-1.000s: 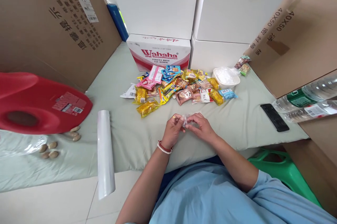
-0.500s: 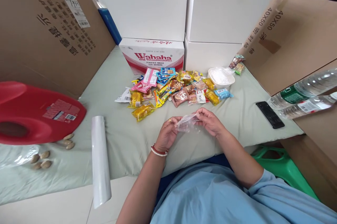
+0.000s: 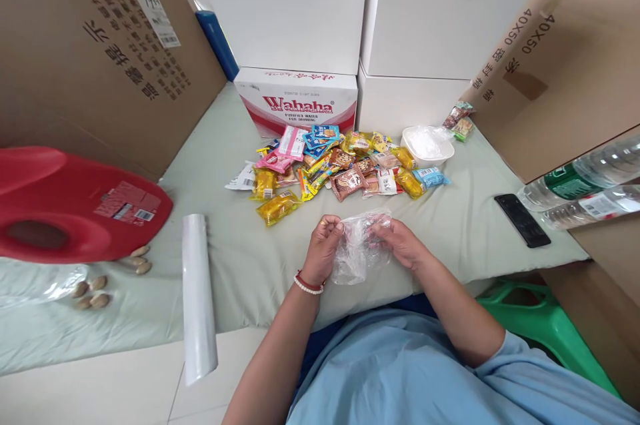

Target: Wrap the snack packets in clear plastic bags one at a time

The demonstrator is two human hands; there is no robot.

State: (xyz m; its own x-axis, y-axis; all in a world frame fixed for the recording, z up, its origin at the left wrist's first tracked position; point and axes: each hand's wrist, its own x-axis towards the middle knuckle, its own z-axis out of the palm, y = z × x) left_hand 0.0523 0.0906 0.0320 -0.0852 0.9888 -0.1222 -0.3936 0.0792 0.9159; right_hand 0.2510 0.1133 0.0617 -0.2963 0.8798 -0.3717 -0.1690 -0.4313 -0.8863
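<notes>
A clear, crinkled plastic bag (image 3: 356, 258) is stretched between my two hands, above the near part of the green cloth. My left hand (image 3: 323, 248) pinches its left side between thumb and fingers; a red and white bracelet circles that wrist. At the bag's upper right, my right hand (image 3: 403, 242) grips it, and some of its fingers show blurred through the film. Just beyond my hands lies a heap of wrapped snacks (image 3: 349, 180) in yellow, pink, blue and brown packets. The nearest is a yellow packet (image 3: 279, 208).
A white bowl (image 3: 427, 157) with clear plastic in it stands behind the heap. A Wahaha carton (image 3: 303, 105) and white boxes rise at the back. To the left are a red jug (image 3: 75, 212) and a white roll (image 3: 197, 292); to the right, a phone (image 3: 523, 220) and bottles (image 3: 575, 178).
The bag, bunched small between my hands before, is now spread wider and hangs lower. My right hand has shifted round its right side. The view has turned slightly.
</notes>
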